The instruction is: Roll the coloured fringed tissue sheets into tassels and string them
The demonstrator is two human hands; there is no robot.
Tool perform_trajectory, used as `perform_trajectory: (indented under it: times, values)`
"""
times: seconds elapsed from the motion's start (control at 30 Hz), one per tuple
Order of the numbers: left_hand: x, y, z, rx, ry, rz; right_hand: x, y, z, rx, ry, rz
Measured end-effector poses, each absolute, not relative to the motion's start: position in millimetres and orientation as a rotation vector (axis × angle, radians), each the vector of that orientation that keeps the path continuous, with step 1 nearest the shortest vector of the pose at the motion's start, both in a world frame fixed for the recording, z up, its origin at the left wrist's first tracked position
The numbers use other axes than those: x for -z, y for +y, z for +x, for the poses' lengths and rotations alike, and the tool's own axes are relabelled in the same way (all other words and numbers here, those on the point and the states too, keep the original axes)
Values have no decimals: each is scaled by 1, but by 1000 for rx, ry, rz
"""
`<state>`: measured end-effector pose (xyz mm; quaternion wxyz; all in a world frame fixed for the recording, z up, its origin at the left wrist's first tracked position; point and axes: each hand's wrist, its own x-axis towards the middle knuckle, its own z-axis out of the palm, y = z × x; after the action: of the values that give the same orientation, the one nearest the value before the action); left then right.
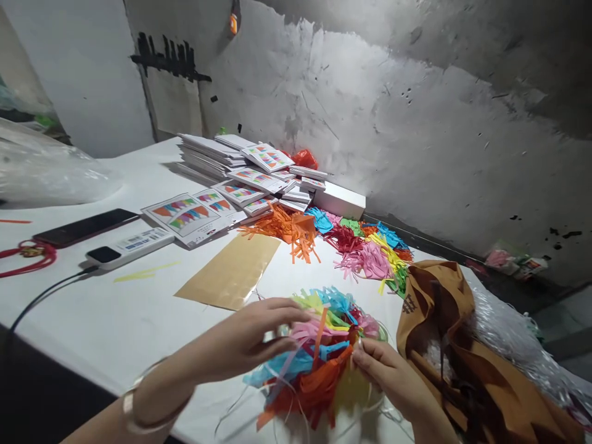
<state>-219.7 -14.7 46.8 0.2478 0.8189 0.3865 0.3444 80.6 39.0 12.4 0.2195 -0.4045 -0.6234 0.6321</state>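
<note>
A bunch of colored tissue-paper tassels (305, 376) in blue, pink, yellow, green and orange lies at the table's near edge, with thin white strings trailing from it. My left hand (263, 333) reaches over its left side, the fingers curved and apart beside the pink strips. On the right, my right hand (386, 370) is closed in a pinch at the top of the tassels, where their ends come together. Something small and whitish, which looks like string, shows at its fingertips. Under the bunch, a yellowish patch is blurred.
A gold-brown sheet (229, 271) lies ahead. Behind it are more loose tassels (365, 256), printed cards (194, 213) in stacks and a white box (340, 200). A phone (86, 226) and a cabled white device (129, 246) lie left; a brown bag (430, 296) stands right.
</note>
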Motion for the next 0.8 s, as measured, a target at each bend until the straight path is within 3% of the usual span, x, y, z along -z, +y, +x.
perform_trajectory:
  times: [0.13, 0.33, 0.6, 0.7, 0.8]
  values:
    - [-50, 22, -158, -873, 625, 2374, -42, 31, 84, -1648, -2103, -1019]
    - [-30, 36, -129, -878, 797, 2603, -67, 27, 103, -1227, -2282, -1134]
    - [-53, 49, -129, -906, 735, 2776, -90, 30, 102, -849, -2396, -1156]
    - [-62, 61, -145, -961, 857, 2731, -90, 37, 116, -889, -2154, -993]
    - [-62, 76, -169, -857, 953, 2599, -76, 43, 138, -1200, -1655, -805]
